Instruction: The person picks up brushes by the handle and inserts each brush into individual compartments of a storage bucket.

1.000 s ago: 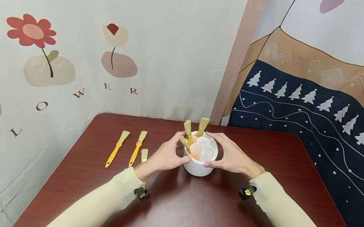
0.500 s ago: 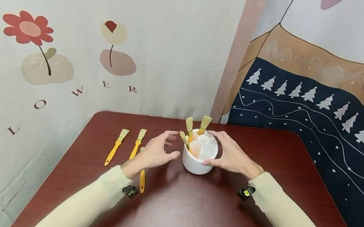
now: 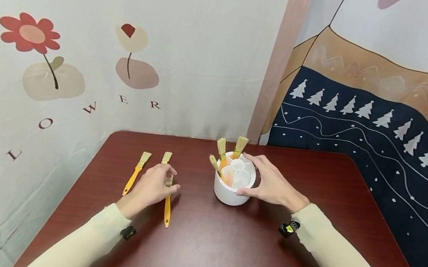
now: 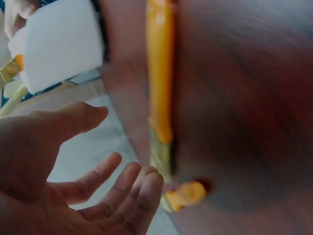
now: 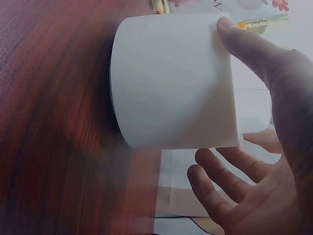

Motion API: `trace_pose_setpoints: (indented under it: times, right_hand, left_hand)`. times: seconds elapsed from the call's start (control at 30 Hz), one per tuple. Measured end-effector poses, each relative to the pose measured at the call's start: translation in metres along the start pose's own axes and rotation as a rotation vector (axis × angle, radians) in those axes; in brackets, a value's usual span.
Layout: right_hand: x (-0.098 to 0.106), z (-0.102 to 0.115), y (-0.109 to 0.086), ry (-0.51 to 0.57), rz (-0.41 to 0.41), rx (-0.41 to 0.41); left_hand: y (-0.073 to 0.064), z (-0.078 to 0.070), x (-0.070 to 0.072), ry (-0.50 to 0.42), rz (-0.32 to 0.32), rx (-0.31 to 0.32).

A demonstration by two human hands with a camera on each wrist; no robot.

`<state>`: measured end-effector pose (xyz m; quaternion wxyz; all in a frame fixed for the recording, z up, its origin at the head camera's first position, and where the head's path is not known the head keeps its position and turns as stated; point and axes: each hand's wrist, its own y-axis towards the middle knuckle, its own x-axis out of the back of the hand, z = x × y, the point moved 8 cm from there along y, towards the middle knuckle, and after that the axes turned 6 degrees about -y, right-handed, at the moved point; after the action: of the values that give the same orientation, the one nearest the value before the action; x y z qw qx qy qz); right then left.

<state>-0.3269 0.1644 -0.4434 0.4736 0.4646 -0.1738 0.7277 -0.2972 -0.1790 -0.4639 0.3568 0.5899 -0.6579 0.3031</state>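
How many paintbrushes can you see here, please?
6: three paintbrushes in the white cup, three on the table: one beside the left hand, two partly hidden by it.

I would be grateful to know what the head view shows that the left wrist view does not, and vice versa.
Only the head view shows the red flower, left sleeve, right sleeve and the compartments of the white pot.
Only the left wrist view shows the palm of the left hand.
Both show brushes in that pot, the right hand at it, and a loose brush on the table.
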Motion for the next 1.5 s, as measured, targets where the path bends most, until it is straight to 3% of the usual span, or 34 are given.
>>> trace_pose_setpoints:
  times: [0.2, 0.53, 1.5]
  right_hand:
    - [0.002, 0.001, -0.003, -0.021, -0.023, -0.03]
    - [0.0, 0.01, -0.006, -0.057, -0.065, -0.063]
    - [-0.007, 0.019, -0.01, -0.061, -0.138, -0.22]
  left_hand:
    - [-0.008, 0.013, 0.006, 0.049, -0.024, 0.016]
    - [-0.013, 0.022, -0.003, 0.076, -0.011, 0.084]
    - [0.004, 0.032, -0.013, 0.108, 0.033, 0.176]
